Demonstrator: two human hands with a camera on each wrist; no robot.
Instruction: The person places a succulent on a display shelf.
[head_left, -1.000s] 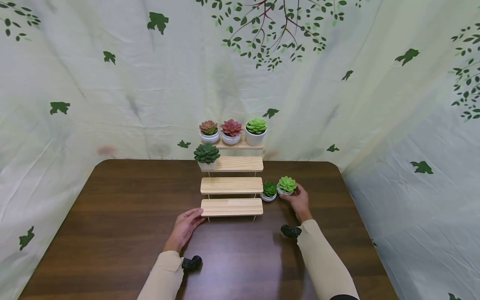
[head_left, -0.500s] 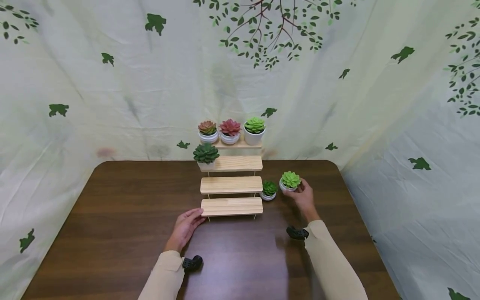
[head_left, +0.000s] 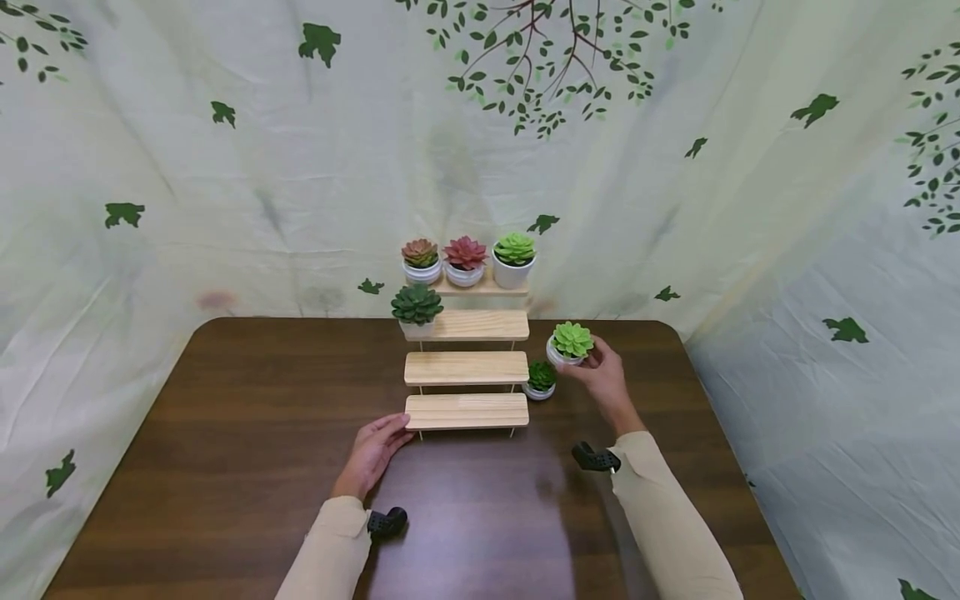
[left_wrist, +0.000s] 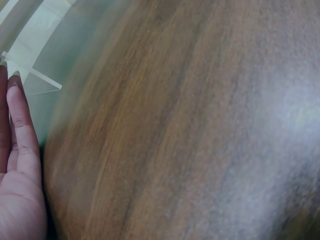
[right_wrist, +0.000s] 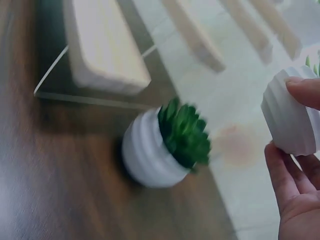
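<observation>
In the head view, my right hand (head_left: 603, 379) holds a small light green succulent (head_left: 572, 340) in a ribbed white pot, with thumb and fingers around the pot (right_wrist: 290, 115). Below it a dark green succulent (right_wrist: 185, 135) in a similar white pot stands on the table, right of the tiered wooden stand (head_left: 467, 412). My left hand (head_left: 370, 454) holds the left end of the stand's lowest shelf, thumb side at the top edge and fingers beneath. In the left wrist view, straight fingers (left_wrist: 22, 125) reach toward the stand's thin wire leg (left_wrist: 47, 79).
On the top shelf sit a reddish-green succulent (head_left: 422, 260), a dark pink one (head_left: 465, 260) and a bright green one (head_left: 513, 260). A bluish-green succulent (head_left: 417, 310) occupies the second shelf's left end. A leaf-print curtain (head_left: 300, 183) hangs behind the brown table (head_left: 285, 400).
My right hand has carried the light green succulent first right, away from the dark green one, then up and back toward the stand. My left hand stays at the lowest shelf.
</observation>
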